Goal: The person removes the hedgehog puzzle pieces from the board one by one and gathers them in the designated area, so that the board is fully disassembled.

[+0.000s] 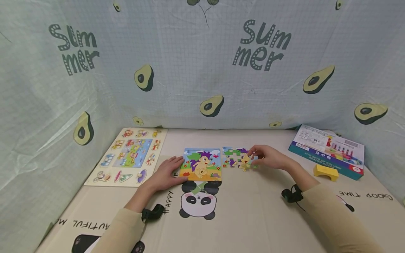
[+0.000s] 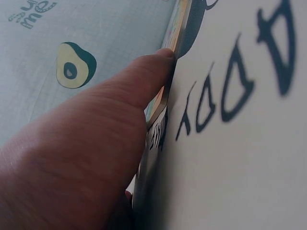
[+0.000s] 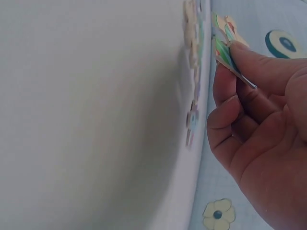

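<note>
Across the counter (image 1: 246, 218), from the head view — left hand (image 1: 166, 174) laid low at the left side of the hedgehog board (image 1: 202, 165), fingers loosely extended to its edge, thumb by the lower left corner. Right hand (image 1: 270, 157) arched over a cluster of jigsaw pieces (image 1: 232, 162), just right of the board, fingers bent. Both forearms angled inward from the near corners, in beige sleeves (image 1: 338, 218). Far left, a vehicle puzzle (image 1: 133, 153); far right, a yellow block (image 1: 326, 172) beside a box (image 1: 329, 149).

From the left wrist: thumb stretched nearly straight, tip touching the hedgehog board's rim; other fingers mostly hidden.

From the right wrist: thumb and forefinger pinching a tilted jigsaw piece (image 3: 225, 53) — raised just off the counter, other fingers curled toward the palm; one piece or two in that pinch, impossible to tell.
</note>
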`<state>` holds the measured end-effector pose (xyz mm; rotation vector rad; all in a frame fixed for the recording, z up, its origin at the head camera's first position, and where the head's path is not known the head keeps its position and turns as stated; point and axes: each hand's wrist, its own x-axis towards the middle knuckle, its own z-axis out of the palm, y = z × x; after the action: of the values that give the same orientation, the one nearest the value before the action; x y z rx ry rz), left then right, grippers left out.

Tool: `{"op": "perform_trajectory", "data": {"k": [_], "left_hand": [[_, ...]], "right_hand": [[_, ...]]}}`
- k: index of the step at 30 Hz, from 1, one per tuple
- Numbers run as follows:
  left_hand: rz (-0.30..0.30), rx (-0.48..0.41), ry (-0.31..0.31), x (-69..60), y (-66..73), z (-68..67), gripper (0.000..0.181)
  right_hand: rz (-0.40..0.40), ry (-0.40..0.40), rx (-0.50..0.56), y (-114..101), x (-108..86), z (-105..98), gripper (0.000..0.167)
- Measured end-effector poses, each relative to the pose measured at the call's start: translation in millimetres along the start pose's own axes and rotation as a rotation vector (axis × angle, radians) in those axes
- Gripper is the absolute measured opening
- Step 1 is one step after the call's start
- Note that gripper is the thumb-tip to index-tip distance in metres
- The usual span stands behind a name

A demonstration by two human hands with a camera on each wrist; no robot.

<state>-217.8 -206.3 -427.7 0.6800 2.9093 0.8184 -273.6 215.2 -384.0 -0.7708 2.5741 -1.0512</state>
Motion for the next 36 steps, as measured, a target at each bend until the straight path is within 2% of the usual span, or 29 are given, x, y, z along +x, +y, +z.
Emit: {"op": "perform_trajectory", "data": {"k": [15,26,31,36], "left_hand": [[0.014,0.003,0.012,0.2,-0.6,-0.5,0.079],[0.008,0.002,0.004,1.2,-0.9,0.2,0.080],[0.014,0.001,0.007,1.2,-1.4,0.3,0.080],[0.016,0.003,0.005,1.0,-0.4,-0.8,0.080]], "right_hand": [[0.040,-0.022,-0.056,21,-12.7,-8,0.024],[0.038,0.007,-0.091,27,-12.8,-8,0.022],[0.033,0.014,-0.117,28,-12.7,-8,0.024],[0.026,0.014,-0.096,30,-16.9,-8,0.032]]}}
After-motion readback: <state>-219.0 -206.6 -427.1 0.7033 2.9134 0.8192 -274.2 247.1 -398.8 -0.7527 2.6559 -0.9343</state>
